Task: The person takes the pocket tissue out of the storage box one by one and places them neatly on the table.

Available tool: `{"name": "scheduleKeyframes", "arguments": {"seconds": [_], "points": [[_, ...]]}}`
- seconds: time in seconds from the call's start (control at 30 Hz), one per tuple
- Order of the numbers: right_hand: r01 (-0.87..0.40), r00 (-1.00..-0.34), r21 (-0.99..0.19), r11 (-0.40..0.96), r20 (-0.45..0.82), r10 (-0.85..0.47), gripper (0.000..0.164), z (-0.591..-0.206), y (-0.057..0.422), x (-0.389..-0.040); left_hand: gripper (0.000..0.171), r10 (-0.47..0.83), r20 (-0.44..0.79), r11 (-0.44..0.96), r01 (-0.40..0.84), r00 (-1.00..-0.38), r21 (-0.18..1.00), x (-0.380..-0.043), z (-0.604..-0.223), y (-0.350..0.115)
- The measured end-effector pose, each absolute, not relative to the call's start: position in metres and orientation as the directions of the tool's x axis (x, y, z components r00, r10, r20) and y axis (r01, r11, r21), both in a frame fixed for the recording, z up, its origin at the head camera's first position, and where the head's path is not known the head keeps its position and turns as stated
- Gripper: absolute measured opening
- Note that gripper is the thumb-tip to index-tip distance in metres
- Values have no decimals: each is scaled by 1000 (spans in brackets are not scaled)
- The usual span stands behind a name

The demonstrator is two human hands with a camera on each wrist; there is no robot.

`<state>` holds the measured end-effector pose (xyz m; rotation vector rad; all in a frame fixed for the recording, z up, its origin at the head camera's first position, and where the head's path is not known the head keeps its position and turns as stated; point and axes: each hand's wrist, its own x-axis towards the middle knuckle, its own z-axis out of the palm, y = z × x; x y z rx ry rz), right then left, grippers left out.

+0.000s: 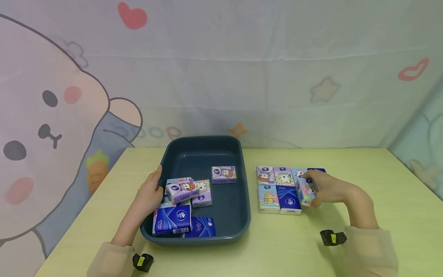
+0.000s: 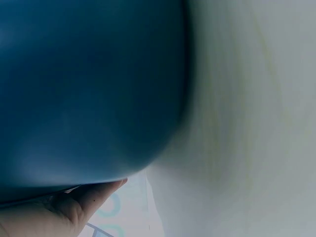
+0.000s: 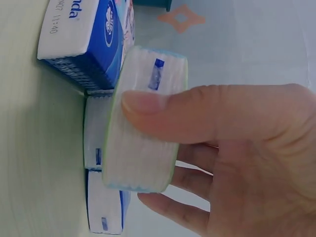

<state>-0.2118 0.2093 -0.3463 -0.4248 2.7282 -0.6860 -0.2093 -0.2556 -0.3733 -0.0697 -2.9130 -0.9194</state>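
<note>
At the right of the table, my right hand (image 1: 328,188) pinches a small tissue pack (image 1: 306,191) with a pink and blue print. The right wrist view shows the thumb across the white side of this pack (image 3: 143,133) and the fingers behind it. It stands tilted beside a dark blue tissue pack (image 1: 289,200) in a close two-row group. My left hand (image 1: 149,192) grips the left rim of a dark blue plastic bin (image 1: 246,215), its thumb over the edge. Several purple and blue tissue packs lie inside, among them a purple pack (image 1: 223,174) apart from the pile.
The group on the table also has a yellow-and-blue pack (image 1: 268,199) and a purple pack (image 1: 265,176). A printed cloth backdrop (image 1: 270,77) hangs behind the pale table (image 1: 356,173). Small black devices sit at both wrists.
</note>
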Motion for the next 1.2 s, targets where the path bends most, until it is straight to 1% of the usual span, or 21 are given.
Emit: {"name": "scheduleKeyframes", "arguments": {"seconds": [0.17, 0.53, 0.8, 1.0, 1.07, 1.2], "points": [[-187, -911, -474, 861, -244, -332, 87, -349, 208, -211, 60, 32, 113, 821, 91, -993, 563, -209, -373, -256], [-148, -910, -446, 883, -288, -298, 84, -350, 202, -208, 59, 25, 108, 822, 82, -994, 563, -209, -372, -255], [-212, -925, -353, 911, -229, -304, 82, -352, 194, -206, 59, 17, 95, 819, 69, -995, 570, -208, -372, -256], [-203, -929, -324, 924, -235, -286, 81, -352, 191, -206, 59, 18, 97, 821, 70, -995, 567, -209, -373, -255], [-193, -929, -317, 928, -244, -277, 82, -352, 190, -205, 59, 18, 97, 822, 70, -995, 565, -209, -372, -255], [-179, -929, -298, 938, -262, -261, 90, -352, 186, -204, 60, 21, 98, 822, 73, -995, 565, -209, -373, -256]]}}
